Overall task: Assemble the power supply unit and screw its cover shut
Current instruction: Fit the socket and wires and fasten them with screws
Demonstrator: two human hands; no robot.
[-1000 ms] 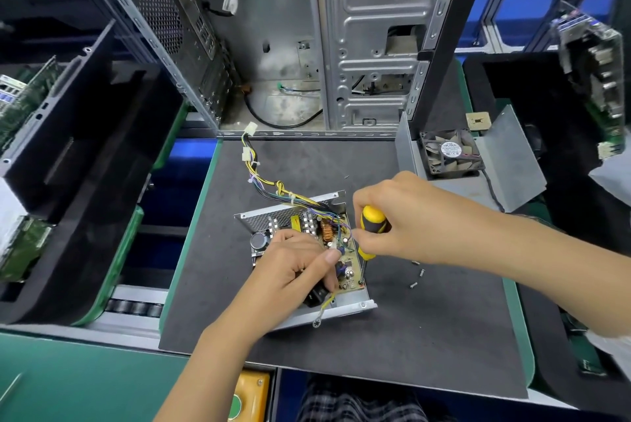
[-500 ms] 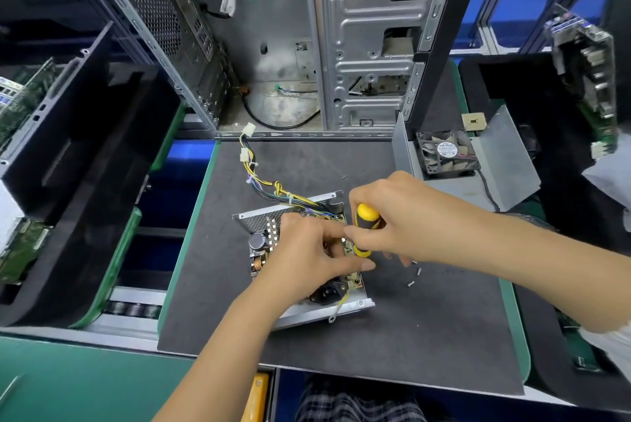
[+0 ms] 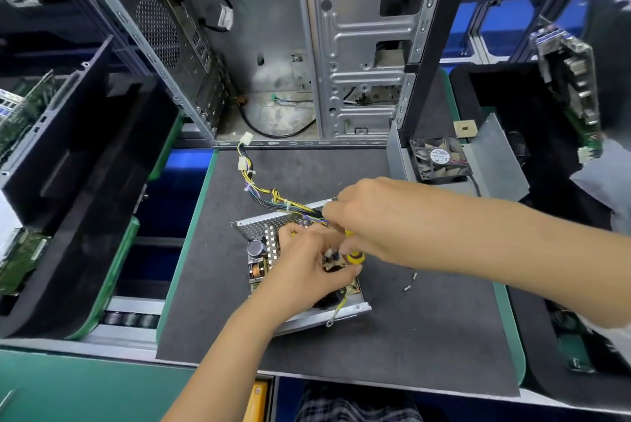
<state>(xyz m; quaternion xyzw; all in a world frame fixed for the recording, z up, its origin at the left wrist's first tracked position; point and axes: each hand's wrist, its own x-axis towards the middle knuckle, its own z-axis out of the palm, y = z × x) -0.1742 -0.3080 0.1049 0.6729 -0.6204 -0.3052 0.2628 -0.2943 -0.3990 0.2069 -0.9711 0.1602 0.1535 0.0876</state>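
The open power supply unit [image 3: 345, 314] lies on the dark mat, its circuit board [image 3: 257, 268] exposed in a metal tray, with a bundle of yellow and black wires [image 3: 269, 194] running off to the back. My right hand [image 3: 372, 217] grips a yellow-handled screwdriver [image 3: 353, 256] over the board's right side. My left hand [image 3: 307, 268] rests on the board, fingers curled by the screwdriver's tip; what they pinch is hidden. The cover [image 3: 491, 155] with its fan [image 3: 440, 159] stands apart at the back right. Two loose screws [image 3: 409, 282] lie on the mat.
An open computer case [image 3: 358, 46] stands upright behind the mat [image 3: 409, 336]. Black foam trays [image 3: 75, 182] fill the left side, with green circuit boards at the far left. Another board [image 3: 573, 87] leans at the far right.
My left hand has slid right across the board to the screwdriver's tip. My right hand has shifted slightly left and lower, and now covers more of the yellow handle.
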